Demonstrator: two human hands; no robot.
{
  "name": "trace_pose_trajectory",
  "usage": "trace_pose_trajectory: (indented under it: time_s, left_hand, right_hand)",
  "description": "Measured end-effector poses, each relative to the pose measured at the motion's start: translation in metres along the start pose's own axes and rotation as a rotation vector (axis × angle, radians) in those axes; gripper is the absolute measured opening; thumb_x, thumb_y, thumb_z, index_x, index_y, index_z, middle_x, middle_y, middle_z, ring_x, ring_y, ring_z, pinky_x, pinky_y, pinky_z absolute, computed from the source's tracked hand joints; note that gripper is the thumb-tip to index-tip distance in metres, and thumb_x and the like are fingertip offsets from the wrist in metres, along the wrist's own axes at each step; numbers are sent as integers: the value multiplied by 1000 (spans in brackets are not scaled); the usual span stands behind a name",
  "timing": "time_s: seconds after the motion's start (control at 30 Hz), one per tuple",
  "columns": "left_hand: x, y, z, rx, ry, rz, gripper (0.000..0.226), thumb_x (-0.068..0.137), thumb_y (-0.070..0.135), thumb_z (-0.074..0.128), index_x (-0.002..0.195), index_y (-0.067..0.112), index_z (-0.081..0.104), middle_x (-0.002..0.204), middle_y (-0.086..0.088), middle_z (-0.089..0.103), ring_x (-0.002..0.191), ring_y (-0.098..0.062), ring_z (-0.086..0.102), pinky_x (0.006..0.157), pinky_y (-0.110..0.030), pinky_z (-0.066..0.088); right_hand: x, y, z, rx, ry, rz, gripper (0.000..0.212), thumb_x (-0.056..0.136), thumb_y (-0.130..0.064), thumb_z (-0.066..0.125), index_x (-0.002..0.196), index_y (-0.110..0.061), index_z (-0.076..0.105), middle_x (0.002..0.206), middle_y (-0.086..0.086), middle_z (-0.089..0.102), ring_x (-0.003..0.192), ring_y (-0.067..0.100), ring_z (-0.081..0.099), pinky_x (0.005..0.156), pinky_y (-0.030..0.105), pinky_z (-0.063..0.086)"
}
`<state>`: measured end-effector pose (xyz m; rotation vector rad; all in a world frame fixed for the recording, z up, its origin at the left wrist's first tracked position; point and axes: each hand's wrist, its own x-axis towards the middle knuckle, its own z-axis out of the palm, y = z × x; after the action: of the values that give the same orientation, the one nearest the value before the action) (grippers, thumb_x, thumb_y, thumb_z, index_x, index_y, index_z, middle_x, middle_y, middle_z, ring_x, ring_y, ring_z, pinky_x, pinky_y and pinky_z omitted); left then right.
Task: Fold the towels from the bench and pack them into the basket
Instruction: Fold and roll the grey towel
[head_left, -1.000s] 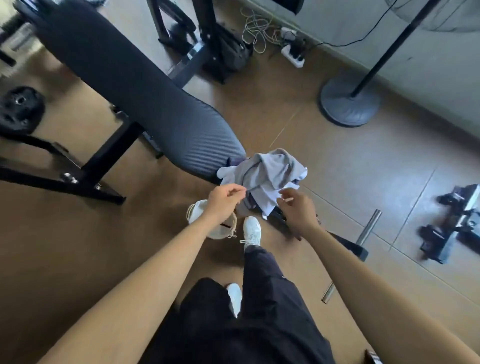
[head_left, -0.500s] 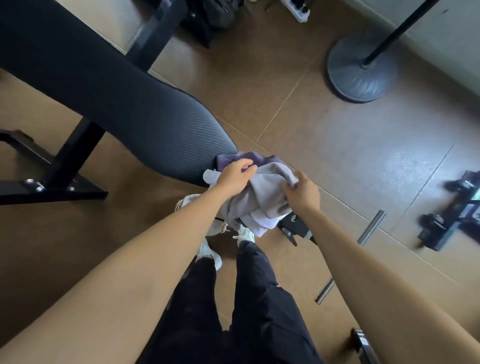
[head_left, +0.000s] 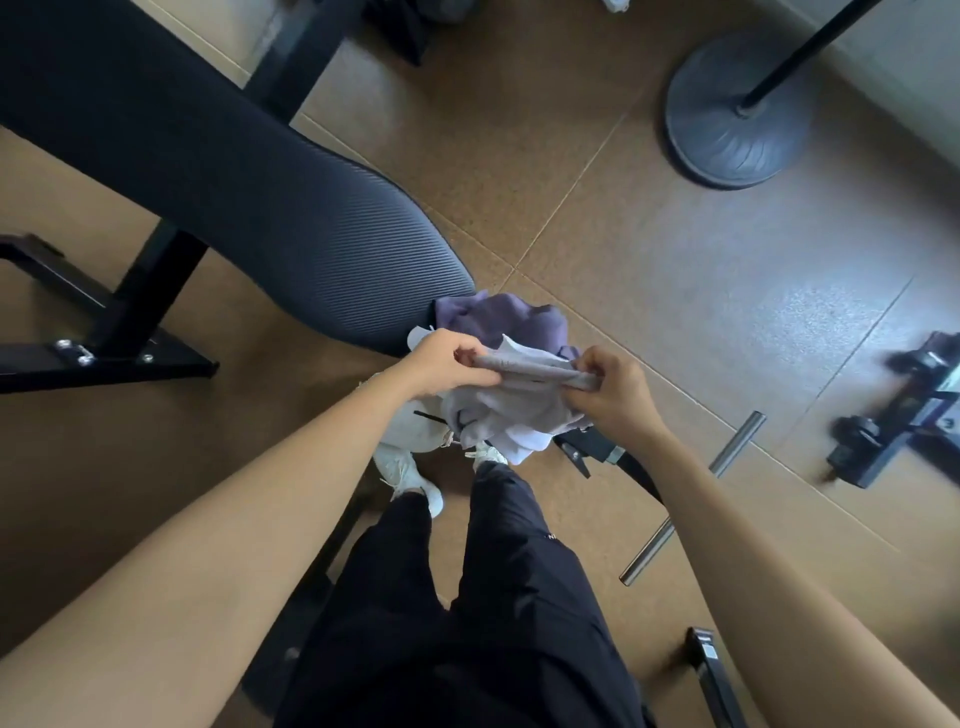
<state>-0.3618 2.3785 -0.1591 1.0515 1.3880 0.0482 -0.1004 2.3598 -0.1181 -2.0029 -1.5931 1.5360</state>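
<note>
Closest in are the person's legs in black trousers (head_left: 467, 597) and two white shoes (head_left: 408, 475) on the brown floor (head_left: 675, 291). Two bare arms reach forward over them. The left hand (head_left: 447, 364) and the right hand (head_left: 615, 387) each hold one end of the top edge of a pale grey towel (head_left: 509, 410). The fingers of both hands are curled and pinch the cloth against the thumbs, so the edge is pulled into a straight, tight line between them. The rest of the towel hangs down in a soft bunch below the hands, in front of the shoes. A whitish basket (head_left: 408, 431) sits on the floor just under the left wrist and is mostly hidden by the arm and the towel. To the right, a shiny metal bar (head_left: 691, 493) lies on the floor. Just behind the hands, a purple towel (head_left: 498, 317) lies crumpled at the round end of the black padded bench (head_left: 260, 208). Farthest away stands the round grey base of a stand (head_left: 737, 130) near the wall.
</note>
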Motion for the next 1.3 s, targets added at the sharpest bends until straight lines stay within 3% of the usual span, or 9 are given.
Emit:
trace_pose_trajectory:
  time_s: [0.23, 0.37, 0.43, 0.53, 0.6, 0.83, 0.93, 1.1, 1.3]
  left_hand:
    - [-100, -8, -31, -73, 249, 77, 12, 87, 23, 81, 86, 13, 75, 95, -3, 64, 77, 3, 54, 75, -12, 43]
    - [-157, -6, -54, -7, 370, 145, 10, 90, 23, 77, 82, 24, 71, 115, 9, 65, 107, 5, 54, 87, -6, 37]
    - [-185, -11, -67, 46, 398, 200, 12, 89, 22, 78, 81, 26, 70, 116, 16, 66, 115, -2, 53, 92, -8, 37]
    - [-212, -25, -80, 60, 438, 275, 10, 87, 20, 79, 84, 20, 70, 119, 13, 67, 116, -3, 55, 95, -8, 38]
    - [-227, -43, -93, 32, 488, 298, 12, 88, 20, 79, 83, 22, 68, 117, 14, 67, 115, -6, 58, 97, -12, 41]
    - [-234, -142, -160, 171, 599, 383, 19, 84, 24, 82, 81, 24, 64, 120, 9, 65, 114, -15, 57, 96, -20, 42]
    - [-215, -195, -199, 302, 534, 419, 19, 83, 27, 83, 80, 19, 66, 128, 3, 66, 122, -21, 53, 99, -32, 43]
    - [-192, -262, -259, 480, 265, 374, 30, 82, 33, 84, 76, 22, 57, 125, 4, 71, 135, -20, 53, 108, -37, 36]
    - [-148, -340, -274, 340, 159, 182, 17, 90, 36, 76, 88, 25, 63, 85, 6, 64, 77, -13, 57, 68, -31, 44]
  right_hand:
    - [-10, -41, 16, -86, -281, -153, 32, 68, -13, 83, 81, -19, 54, 74, -3, 52, 67, 14, 44, 63, 34, 40]
    - [-22, -82, 39, -139, -547, -248, 69, 75, -35, 87, 135, -37, 53, 93, -6, 59, 83, 5, 55, 74, 14, 42]
    - [-30, -112, 58, -87, -610, -277, 65, 85, -42, 80, 143, -40, 51, 108, -7, 64, 97, 2, 59, 79, 6, 42]
    - [-35, -155, 88, -51, -633, -300, 25, 96, -45, 65, 118, -33, 69, 102, -4, 69, 92, 7, 61, 79, 14, 45]
    - [-35, -175, 114, -12, -651, -301, 30, 96, -39, 67, 98, -9, 71, 80, 6, 62, 73, 19, 55, 73, 33, 45]
    - [-20, -188, 203, -238, -226, -442, 24, 80, -35, 85, 74, -23, 65, 87, -4, 47, 85, 21, 48, 75, 25, 40]
    - [-16, -178, 244, -394, -86, -414, 25, 78, -38, 87, 81, -18, 72, 101, 4, 54, 96, 28, 46, 85, 43, 45]
    - [-25, -178, 306, -205, 73, -296, 19, 82, -26, 85, 79, -11, 74, 121, 6, 58, 107, 23, 58, 87, 39, 53]
    - [-12, -132, 360, -34, 252, -119, 11, 88, -20, 78, 82, -17, 70, 95, 0, 69, 85, 8, 65, 77, 27, 53]
